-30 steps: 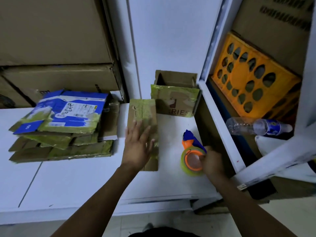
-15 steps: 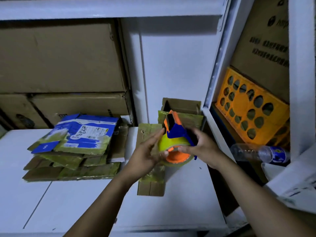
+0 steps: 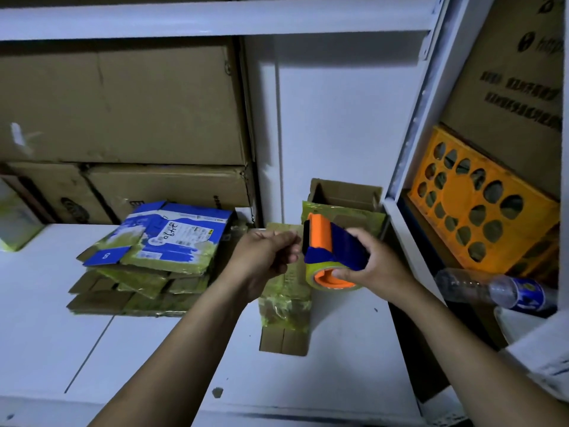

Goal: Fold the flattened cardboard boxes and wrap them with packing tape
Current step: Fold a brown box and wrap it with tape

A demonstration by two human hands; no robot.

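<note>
"Gripping the tape dispenser (image 3: 334, 251) where, would you say?"

"The right hand (image 3: 380, 268) wraps its blue body at centre right, fingers curled round it, thumb at the orange core. Light, rigid plastic, I'd judge. The film is sticky and flimsy, so take its end close to the cutter."

"And the left hand (image 3: 264, 257)?"

"Fingertips pinched together just beside the dispenser's mouth; whether film sits between them I cannot tell. The folded box (image 3: 284, 306) lies on the white table (image 3: 154, 349) below both hands, untouched. The flattened boxes (image 3: 147, 266) are stacked at centre left."

"Changed from half a second back?"

"Then the left fingers lay straight against the roll, dispenser upright. Now it's tipped sideways, fingers curled."
</note>
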